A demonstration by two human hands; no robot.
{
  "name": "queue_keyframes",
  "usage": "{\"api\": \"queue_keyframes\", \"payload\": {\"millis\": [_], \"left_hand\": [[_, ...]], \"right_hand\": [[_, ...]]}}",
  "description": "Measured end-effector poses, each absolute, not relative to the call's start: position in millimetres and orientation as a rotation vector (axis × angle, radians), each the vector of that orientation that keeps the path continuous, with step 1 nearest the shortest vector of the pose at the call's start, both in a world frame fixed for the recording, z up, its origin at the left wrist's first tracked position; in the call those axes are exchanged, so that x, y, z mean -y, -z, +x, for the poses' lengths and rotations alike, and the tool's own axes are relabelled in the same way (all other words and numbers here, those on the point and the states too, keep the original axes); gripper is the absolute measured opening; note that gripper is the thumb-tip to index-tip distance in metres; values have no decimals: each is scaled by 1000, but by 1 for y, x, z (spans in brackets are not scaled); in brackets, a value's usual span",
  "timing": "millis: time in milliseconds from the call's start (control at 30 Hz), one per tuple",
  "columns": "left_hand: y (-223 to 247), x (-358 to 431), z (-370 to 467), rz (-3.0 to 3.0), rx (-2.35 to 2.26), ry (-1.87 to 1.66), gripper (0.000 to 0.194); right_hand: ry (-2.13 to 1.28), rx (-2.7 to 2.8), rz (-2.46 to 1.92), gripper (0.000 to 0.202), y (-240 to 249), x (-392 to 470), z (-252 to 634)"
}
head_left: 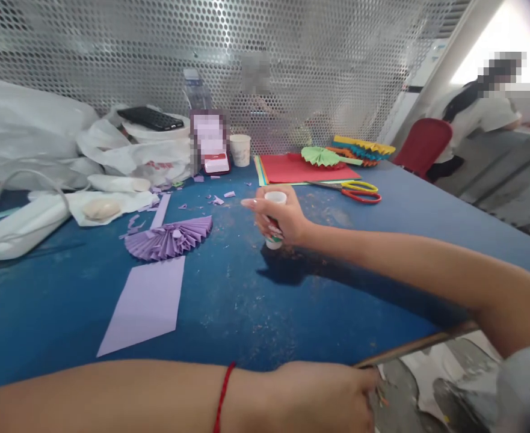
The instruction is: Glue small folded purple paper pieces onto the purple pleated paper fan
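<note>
My right hand (280, 216) is wrapped round a white glue stick (274, 242) with some green on its label, held upright over the blue table (242, 325). Its thumb points left. Low in the view, my left hand (323, 394), below a red string bracelet, reaches across to the table's near edge. Its fingers are curled and pressed together; whatever they may hold is hidden. A pleated purple paper fan (169, 239) lies left of the glue stick. Nearer me is a flat purple paper piece (145, 304), and a narrow purple strip (160, 210) sticks out behind the fan.
Purple paper scraps (218, 201) are scattered about. Scissors (359, 191) lie by red paper sheets (287, 168) and a green pleated fan (321, 157). A paper cup (240, 150), a propped phone (210, 141) and plastic bags (25, 120) stand behind. A person (481, 114) sits at right.
</note>
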State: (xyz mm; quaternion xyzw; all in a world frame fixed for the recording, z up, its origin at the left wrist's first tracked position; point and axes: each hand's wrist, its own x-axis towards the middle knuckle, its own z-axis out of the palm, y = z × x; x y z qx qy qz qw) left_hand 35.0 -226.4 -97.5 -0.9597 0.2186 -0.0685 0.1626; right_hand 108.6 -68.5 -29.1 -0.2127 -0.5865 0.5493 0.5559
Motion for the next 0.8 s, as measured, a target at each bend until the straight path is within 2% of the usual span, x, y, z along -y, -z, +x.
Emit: {"api": "queue_keyframes", "payload": {"millis": [200, 500, 800], "left_hand": [[76, 221, 23, -2899, -583, 224, 19], [91, 225, 30, -2902, -610, 337, 29], [79, 227, 31, -2879, -628, 192, 20]], "right_hand": [[-1300, 1374, -472, 59, 30, 53, 87], [-1275, 1385, -594, 47, 23, 110, 155], [-1201, 1397, -494, 58, 34, 46, 80]]}}
